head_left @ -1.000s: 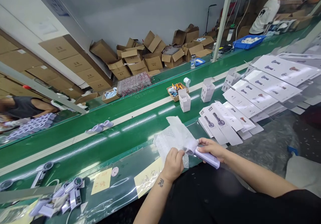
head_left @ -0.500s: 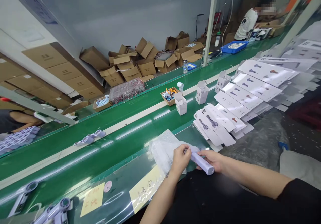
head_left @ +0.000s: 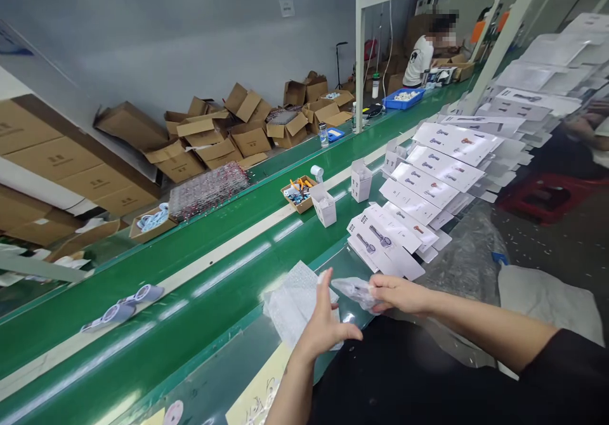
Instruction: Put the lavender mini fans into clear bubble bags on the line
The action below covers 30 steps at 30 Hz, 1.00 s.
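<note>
By the plastic bags, the left hand spreads its fingers wide. The right hand pinches a wrapped item; light, steady pressure suits the film.

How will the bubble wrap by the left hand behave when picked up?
The bubble wrap will probably be floppy and light, since it looks like thin, translucent sheeting. Its layers lie unevenly, so they may slide apart. Lying flat, it seems unlikely to roll.

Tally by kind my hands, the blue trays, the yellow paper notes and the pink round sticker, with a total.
Left hand, right hand: 2
Large blue tray, small blue tray: 2
Yellow notes, one cut off: 2
Pink sticker: 1
Total: 7
</note>
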### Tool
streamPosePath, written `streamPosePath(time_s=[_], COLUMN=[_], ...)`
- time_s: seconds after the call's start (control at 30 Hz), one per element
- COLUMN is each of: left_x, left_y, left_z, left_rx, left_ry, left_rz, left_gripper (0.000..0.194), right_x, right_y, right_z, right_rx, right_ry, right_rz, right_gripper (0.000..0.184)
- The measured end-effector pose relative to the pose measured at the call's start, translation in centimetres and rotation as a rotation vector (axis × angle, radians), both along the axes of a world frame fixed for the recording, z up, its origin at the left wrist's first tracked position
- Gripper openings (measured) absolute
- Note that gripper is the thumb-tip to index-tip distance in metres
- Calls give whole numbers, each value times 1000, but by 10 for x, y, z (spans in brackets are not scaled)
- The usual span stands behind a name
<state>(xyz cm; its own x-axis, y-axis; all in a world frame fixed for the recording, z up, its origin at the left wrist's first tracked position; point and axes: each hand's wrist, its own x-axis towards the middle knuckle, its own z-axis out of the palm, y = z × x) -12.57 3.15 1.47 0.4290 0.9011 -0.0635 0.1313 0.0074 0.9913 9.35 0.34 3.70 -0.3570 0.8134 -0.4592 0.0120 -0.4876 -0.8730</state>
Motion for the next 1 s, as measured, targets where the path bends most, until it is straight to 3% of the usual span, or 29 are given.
streamPosePath(time_s=[0.03,0.07,0.13,0.2,0.27,0.33,0.43,0.5,0.57,0.67,0.73,0.8,0.9,1.0], left_x=[5,11,21,26,23,15,2,-5,-14,-32,-45,-56,-54,-33], left_y=[0,-1,-5,-8,-10,-8,-4,-1,1,4,8,12,17,20], left_z=[-6,-13,-26,-35,-38,-36,-30,-28,-26,-21,-15,-7,4,9], left_rx=[-6,-12,17,38,-59,-225,-384,-422,-436,-420,-394,-351,-277,-204], left_ry=[38,72,104,79,0,-105,-262,-348,-416,-518,-598,-678,-730,-660], left_rz=[-54,-82,-68,2,124,268,441,538,617,710,782,859,914,815], left_gripper=[107,94,48,19,18,25,35,38,41,38,32,27,25,28], right_x=[0,3,19,49,84,114,136,138,133,113,91,64,21,-10], right_y=[1,3,8,14,24,37,59,73,83,91,93,95,99,105], right_z=[5,13,30,41,39,25,2,1,16,53,75,83,63,16], right_rx=[66,156,365,548,671,794,964,1018,999,948,942,922,827,695], right_ry=[-18,-54,-172,-358,-617,-843,-885,-765,-652,-594,-647,-761,-900,-817], right_rz=[75,183,412,505,383,308,491,582,544,347,187,67,53,117], right_gripper=[22,23,22,27,49,56,55,46,35,21,17,17,19,16])
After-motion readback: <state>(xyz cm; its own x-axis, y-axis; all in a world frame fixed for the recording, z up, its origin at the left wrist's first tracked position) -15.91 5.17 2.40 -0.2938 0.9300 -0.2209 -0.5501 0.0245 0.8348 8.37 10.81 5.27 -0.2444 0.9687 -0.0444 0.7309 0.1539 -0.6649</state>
